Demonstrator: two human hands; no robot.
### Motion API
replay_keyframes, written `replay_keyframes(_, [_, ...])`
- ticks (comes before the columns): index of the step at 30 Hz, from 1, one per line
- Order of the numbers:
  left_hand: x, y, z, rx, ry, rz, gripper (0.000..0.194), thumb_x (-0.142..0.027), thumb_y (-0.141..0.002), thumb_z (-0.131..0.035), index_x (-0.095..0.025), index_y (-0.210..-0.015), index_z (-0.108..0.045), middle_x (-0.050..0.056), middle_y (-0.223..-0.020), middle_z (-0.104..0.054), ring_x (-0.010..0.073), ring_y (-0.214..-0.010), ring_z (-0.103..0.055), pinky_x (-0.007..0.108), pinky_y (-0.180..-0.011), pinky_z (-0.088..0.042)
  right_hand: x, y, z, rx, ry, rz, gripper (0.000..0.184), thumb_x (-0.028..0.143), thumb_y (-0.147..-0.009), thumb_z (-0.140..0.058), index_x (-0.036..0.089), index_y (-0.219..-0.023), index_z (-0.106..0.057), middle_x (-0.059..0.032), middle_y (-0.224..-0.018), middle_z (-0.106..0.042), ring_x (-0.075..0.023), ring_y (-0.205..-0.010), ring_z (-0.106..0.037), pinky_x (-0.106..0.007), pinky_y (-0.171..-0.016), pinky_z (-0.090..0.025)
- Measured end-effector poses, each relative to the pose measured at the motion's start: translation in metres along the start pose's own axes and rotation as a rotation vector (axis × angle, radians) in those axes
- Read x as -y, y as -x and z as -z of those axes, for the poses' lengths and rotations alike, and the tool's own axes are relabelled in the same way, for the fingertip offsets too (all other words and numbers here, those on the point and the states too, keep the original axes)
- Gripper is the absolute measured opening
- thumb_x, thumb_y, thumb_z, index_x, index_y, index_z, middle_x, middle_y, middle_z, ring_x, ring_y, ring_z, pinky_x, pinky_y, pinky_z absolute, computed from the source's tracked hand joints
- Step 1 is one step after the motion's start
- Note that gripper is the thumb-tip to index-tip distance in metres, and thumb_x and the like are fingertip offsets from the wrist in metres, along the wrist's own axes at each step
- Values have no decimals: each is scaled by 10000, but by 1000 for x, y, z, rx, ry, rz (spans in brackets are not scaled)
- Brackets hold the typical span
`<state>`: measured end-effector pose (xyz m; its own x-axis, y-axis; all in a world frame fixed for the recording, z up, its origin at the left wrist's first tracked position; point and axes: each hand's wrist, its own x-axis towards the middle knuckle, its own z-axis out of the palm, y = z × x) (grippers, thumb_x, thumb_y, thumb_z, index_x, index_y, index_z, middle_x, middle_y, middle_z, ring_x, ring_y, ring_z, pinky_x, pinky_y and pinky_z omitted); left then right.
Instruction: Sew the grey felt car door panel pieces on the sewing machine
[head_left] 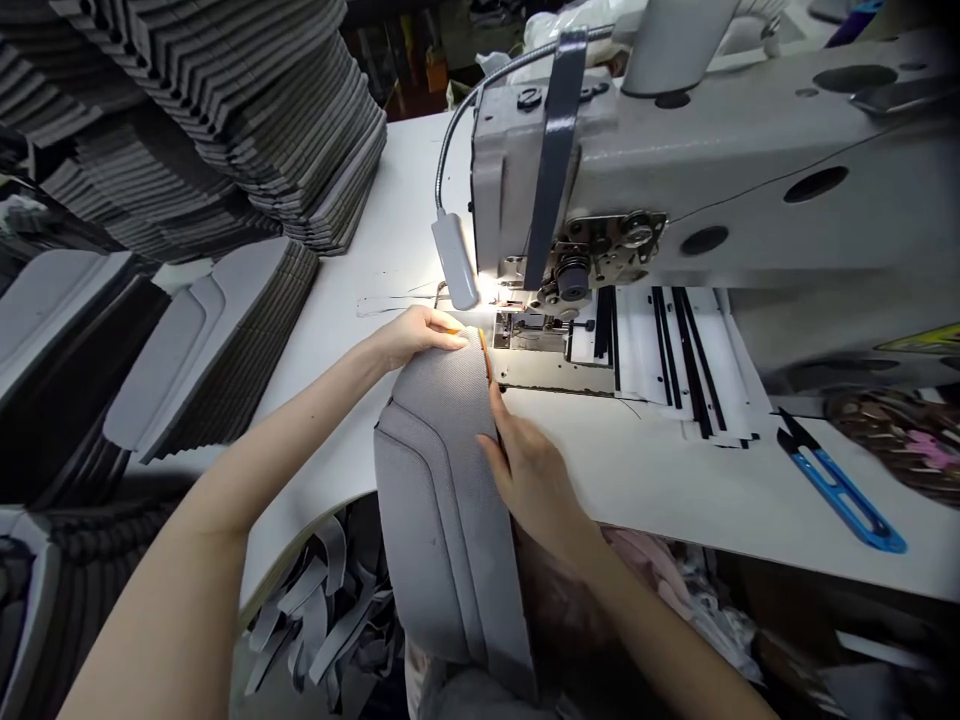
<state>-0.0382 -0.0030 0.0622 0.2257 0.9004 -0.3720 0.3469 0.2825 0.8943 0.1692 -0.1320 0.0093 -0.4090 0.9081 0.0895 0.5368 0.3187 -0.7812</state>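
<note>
A long grey padded fabric piece [442,470] with stitched seams and an orange edge lies on the white table, hanging over its front edge. My left hand [420,335] rests on its far end, fingers together and curled over the fabric. My right hand [529,470] presses on its right edge, fingers pointing toward the needle. The sewing machine [675,190] stands just beyond, its needle area [517,310] lit by a small lamp [454,260]. The fabric's far end lies beside the presser foot.
Tall stacks of grey padded pieces [247,120] fill the left side and back. Blue thread snips [840,485] lie on the white table [660,470] at the right. Black strips on white sheets [675,350] sit under the machine arm. Fabric scraps [330,600] hang below the table.
</note>
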Motion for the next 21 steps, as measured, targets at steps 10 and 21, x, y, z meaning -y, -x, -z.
replay_keyframes(10, [21, -29, -23, -195, -218, -85, 349, -354, -534, -887, -136, -712, -681, -18, -650, -600, 106, -636, -512, 234, -601, -403, -5, -12, 2, 76, -103, -121, 551, 121, -855, -611, 133, -1406, -591, 15, -679, -549, -149, -602, -466, -292, -652, -461])
replay_keyframes(21, [14, -40, -30, -232, -163, 0, 408, -346, -440, -932, -145, -644, -642, -20, -624, -594, 106, -609, -523, 222, -567, -460, -4, -20, 5, 85, -36, -106, 546, 86, -849, -657, 105, -1391, -599, 10, -665, -566, -134, -586, -473, -266, -614, -424])
